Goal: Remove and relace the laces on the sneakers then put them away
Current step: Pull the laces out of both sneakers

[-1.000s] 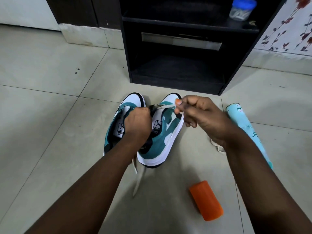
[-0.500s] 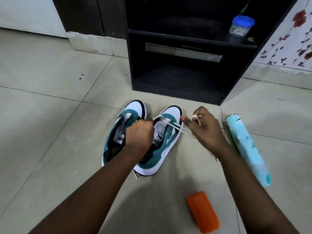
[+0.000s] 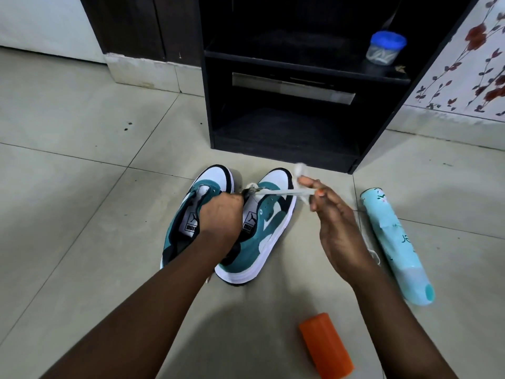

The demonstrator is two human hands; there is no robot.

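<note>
Grey floor tiles point(image 3: 82, 214) are carrying everything, with a black shelf unit point(image 3: 287, 127) standing open just beyond the toes of two teal-and-white sneakers point(image 3: 262, 228) that are lying side by side, toes pointing away from the person. A pale blue spray can point(image 3: 396, 242) is lying to the right of the pair and an orange cap-like piece point(image 3: 325, 348) is resting nearer the person. The left hand point(image 3: 218, 217) is sitting over the gap between the two shoes, its fingers curled closed at the eyelets of the right-hand sneaker, seemingly pinning the lace where it leaves the shoe. From there the white lace point(image 3: 278, 191) is running taut and almost level to the right, its long axis crossing the toe box toward the right hand point(image 3: 336, 214). That hand is hovering just beside the shoe's outer edge, palm turned inward, fingers half spread, with the lace wound around or pinched at the fingertips; blur is hiding which. A loose lace end is trailing by the can. Judging by this, the next pull is calling for travel rightward along the lace's line.
</note>
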